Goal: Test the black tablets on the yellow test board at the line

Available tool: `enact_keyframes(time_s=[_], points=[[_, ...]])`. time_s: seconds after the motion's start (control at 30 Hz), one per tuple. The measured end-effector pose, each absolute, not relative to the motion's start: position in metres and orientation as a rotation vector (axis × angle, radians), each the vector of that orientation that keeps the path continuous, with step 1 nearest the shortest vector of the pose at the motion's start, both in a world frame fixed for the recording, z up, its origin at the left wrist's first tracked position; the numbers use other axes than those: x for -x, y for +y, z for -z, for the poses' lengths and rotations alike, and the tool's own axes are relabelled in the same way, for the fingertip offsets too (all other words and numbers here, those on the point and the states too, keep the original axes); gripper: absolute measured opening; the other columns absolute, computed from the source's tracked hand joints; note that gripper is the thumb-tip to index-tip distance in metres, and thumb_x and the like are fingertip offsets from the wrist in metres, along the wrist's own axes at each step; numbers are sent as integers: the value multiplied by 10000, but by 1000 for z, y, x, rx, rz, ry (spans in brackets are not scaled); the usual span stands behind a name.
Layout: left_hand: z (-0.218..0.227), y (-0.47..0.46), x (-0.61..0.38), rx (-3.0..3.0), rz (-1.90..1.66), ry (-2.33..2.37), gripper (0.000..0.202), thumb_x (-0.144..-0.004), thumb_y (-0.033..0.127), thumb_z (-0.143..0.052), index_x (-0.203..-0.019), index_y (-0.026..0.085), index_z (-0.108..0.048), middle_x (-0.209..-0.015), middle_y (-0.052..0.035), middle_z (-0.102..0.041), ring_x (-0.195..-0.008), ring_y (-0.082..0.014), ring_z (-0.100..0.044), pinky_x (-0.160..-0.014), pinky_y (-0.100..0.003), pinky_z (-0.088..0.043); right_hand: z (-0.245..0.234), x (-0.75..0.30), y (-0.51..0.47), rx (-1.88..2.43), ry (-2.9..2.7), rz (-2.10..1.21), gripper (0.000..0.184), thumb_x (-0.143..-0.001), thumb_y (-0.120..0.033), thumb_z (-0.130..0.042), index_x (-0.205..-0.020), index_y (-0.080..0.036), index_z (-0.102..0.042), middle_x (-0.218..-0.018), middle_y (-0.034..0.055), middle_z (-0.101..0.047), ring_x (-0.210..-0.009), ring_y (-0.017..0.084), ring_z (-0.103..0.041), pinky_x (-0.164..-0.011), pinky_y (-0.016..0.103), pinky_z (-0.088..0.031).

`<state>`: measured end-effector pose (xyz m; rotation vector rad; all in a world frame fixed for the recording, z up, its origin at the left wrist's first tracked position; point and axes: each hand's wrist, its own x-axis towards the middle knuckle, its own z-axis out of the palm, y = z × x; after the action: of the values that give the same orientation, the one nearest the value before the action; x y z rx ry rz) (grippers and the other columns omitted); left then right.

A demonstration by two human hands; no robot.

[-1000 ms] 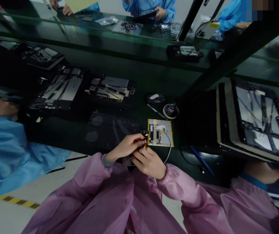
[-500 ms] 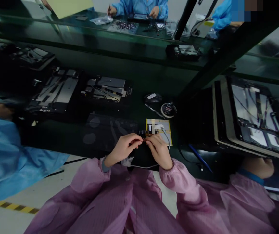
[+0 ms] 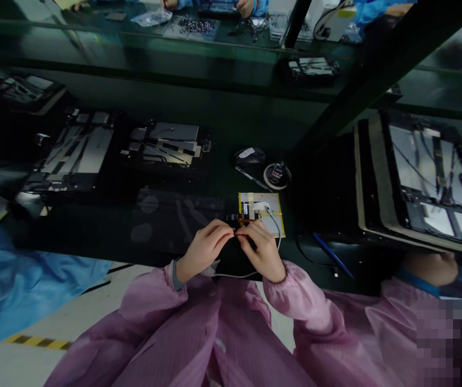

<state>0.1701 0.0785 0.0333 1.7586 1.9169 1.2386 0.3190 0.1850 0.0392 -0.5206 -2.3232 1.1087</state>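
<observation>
My left hand and my right hand meet fingertip to fingertip above the bench's near edge. Both are closed in a pinch; whatever lies between the fingers is too small to name. Just beyond my right hand is a flat silver battery pack with yellow edges, partly covered by that hand. A grey cable runs from a white piece on the pack down past my right wrist. An orange flex strip shows at the pack's left side, close to my fingertips. Left of it lies a dark flat panel.
Behind the pack sit a black mouse, a pen and a round roll. Opened tablets lie at the back left; a tall tablet stack stands right. A blue stick lies nearby. Co-workers' sleeves flank both sides.
The view has shifted slightly. My fingertips, nearly touching before, are now a little apart, still pinched. The co-worker's hand at the left has gone out of sight.
</observation>
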Motion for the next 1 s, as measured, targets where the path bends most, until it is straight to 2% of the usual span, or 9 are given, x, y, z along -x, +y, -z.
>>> enact_keyframes(time_s=[0.23, 0.6, 1.0], points=[[-31, 78, -175, -1763, -1320, 1938, 63, -927, 151, -528, -938, 201, -564, -871, -17, -605, -801, -115, -610, -739, -234, -511, -35, -318, 178, 564, -2254, -1059, 93, -914, -180, -521, -910, -211, -608, -739, 22, -572, -763, 180, -496, -697, 329, -442], [-31, 77, -176, -1772, -1416, 2014, 90, -923, 138, -520, -926, 207, -579, -854, -15, -623, -778, -118, -621, -708, -237, -525, -38, -312, 171, 589, -2154, -1069, 133, -920, -132, -524, -937, -221, -621, -826, 30, -651, -824, 183, -545, -727, 333, -464], [-27, 76, -176, -1788, -1415, 2012, 107, -900, 102, -544, -926, 202, -576, -868, -13, -623, -791, -114, -618, -734, -228, -518, -40, -311, 172, 607, -2152, -1084, 98, -912, -156, -547, -917, -216, -624, -817, 27, -649, -815, 180, -550, -723, 331, -466]])
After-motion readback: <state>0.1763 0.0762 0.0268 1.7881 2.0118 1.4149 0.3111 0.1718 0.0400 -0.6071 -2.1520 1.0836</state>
